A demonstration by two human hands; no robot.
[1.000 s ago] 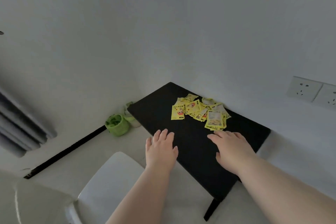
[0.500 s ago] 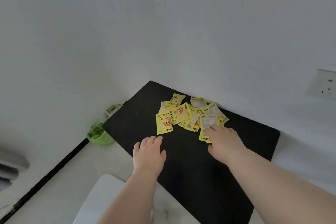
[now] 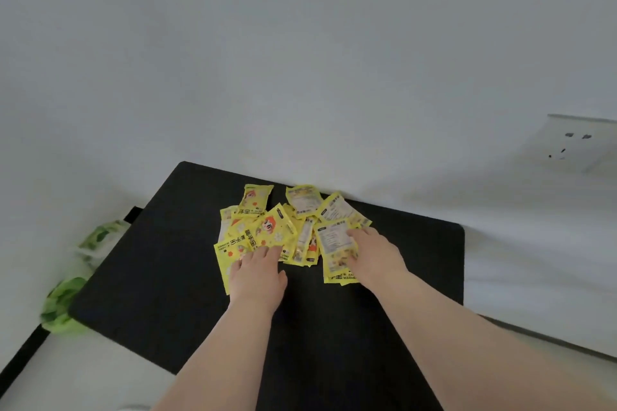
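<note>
Black table (image 3: 160, 284) filled the lower view. Left hand (image 3: 257, 277) lay flat, palm down, on the table's middle, fingers straight and slightly apart, tips resting on the nearest yellow hand-warmer packet (image 3: 227, 255) and clamping nothing. Right hand (image 3: 374, 255) lay flat to its right on the table, fingers loosely extended, touching a label-side-up packet (image 3: 334, 250) without gripping it. The pile of yellow packets (image 3: 287, 227) was overlapping and spread from the table's middle to its far edge, with the rearmost packets just beside the white wall (image 3: 300, 60). Green bag (image 3: 63, 307) was on the floor left of the table, blurred. Wall socket (image 3: 574, 143) was above the table's far right corner.
</note>
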